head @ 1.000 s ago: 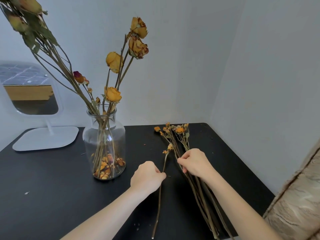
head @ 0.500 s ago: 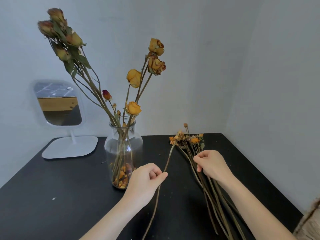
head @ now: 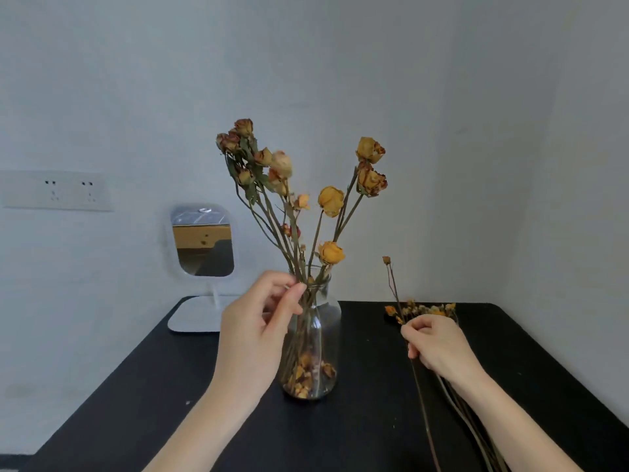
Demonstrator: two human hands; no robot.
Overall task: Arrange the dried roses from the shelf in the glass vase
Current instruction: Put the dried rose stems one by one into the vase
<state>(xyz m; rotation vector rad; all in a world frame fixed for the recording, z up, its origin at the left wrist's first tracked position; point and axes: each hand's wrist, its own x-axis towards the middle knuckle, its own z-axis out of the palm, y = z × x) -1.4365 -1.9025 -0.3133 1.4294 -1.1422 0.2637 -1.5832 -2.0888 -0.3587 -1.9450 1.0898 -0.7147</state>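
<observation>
Vase [head: 315,335] dead centre on the black counter [head: 367,434], clear glass, upright, w/ loose dried petals heaped in the bottom. Roses [head: 332,199] already standing in it, yellow and brownish heads fanning up and out above the neck. Left hand [head: 258,338] is up at the vase mouth, thumb and forefinger pinched together right at the stems by the rim (whether a stem is actually between those fingers [head: 296,291], can't tell, it's too tangled there). Right hand [head: 439,345] is off to the right, near the counter, fingers curled closed round a thin single stem [head: 394,291] that sticks up w/ one small bud at its tip and trails down past the wrist. Just behind and under that hand, a bunch of small orange-headed dried stems [head: 422,310] lies flat on the counter, long stalks running towards the near right edge. Back left: white stand mirror [head: 204,240] vs the wall, sockets [head: 56,190] further left.
</observation>
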